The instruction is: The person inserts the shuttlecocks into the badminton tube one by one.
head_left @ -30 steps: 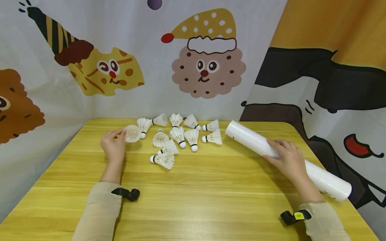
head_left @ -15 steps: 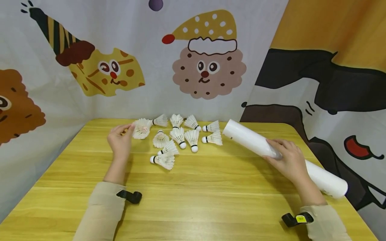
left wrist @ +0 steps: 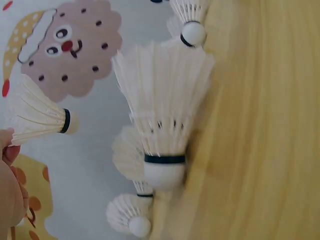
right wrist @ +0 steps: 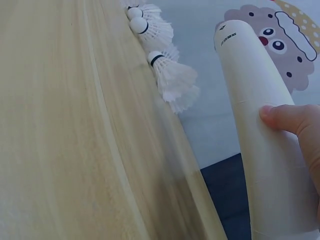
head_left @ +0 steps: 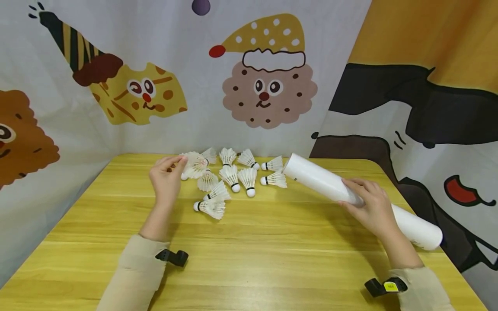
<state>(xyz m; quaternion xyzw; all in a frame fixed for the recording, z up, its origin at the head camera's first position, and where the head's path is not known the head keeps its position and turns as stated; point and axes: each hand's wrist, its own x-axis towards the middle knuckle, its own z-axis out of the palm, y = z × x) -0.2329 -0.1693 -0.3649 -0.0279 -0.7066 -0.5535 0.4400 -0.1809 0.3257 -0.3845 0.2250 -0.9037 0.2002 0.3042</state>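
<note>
My left hand (head_left: 166,178) pinches a white feather shuttlecock (head_left: 197,163) by the edge of its skirt. In the left wrist view this shuttlecock (left wrist: 42,116) is raised, its dark-banded cork pointing away from the fingers. My right hand (head_left: 371,206) grips a long white tube (head_left: 317,178) around its middle, thumb on the near side. The tube lies slanted, its far end raised and turned toward the shuttlecocks; its inside is barely visible. Several more shuttlecocks (head_left: 229,175) lie loosely grouped on the table between the hands, some overlapping.
The wooden table (head_left: 249,259) ends at a cartoon-printed curtain (head_left: 155,26) behind the shuttlecocks. Two shuttlecocks (head_left: 274,178) lie close to the tube's raised end. Nearest the front are two overlapping shuttlecocks (head_left: 210,208).
My left hand has carried the pinched shuttlecock to the right, over the others. The tube in my right hand has shifted slightly left.
</note>
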